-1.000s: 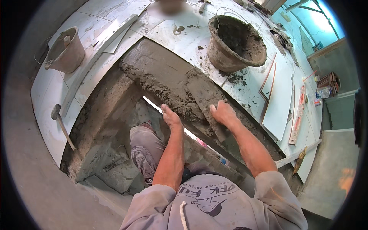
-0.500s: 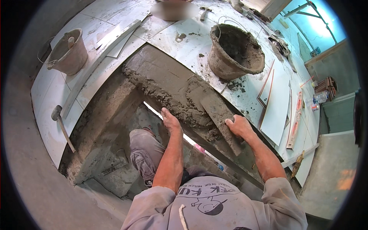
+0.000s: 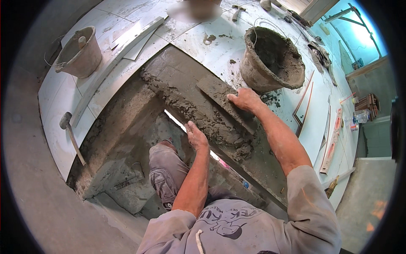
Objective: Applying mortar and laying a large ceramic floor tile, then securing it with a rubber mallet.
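Note:
My right hand [image 3: 245, 100] grips the far edge of a flat, mortar-coated float board [image 3: 224, 100]. The board lies slanted on a bed of wet grey mortar [image 3: 173, 63], smooth at the far end. Along the inner side of this bed runs a rough, lumpy ridge of mortar [image 3: 190, 112]. Nearer to me, my left hand [image 3: 196, 135] is held beside the ledge's inner edge, fingers stretched out and nothing visible in it. Whether it touches the ledge I cannot tell.
A mortar-caked bucket [image 3: 258, 70] stands on white tiles beyond my right hand. At the far left are another bucket [image 3: 91, 55], a long straight bar [image 3: 99, 80] and a mallet [image 3: 66, 120]. A spirit level [image 3: 332, 144] and a large tile [image 3: 315, 114] lie right.
My right hand has moved the float board away from me and to the left over the mortar. My left hand stays by the inner edge; the whole view has shifted slightly.

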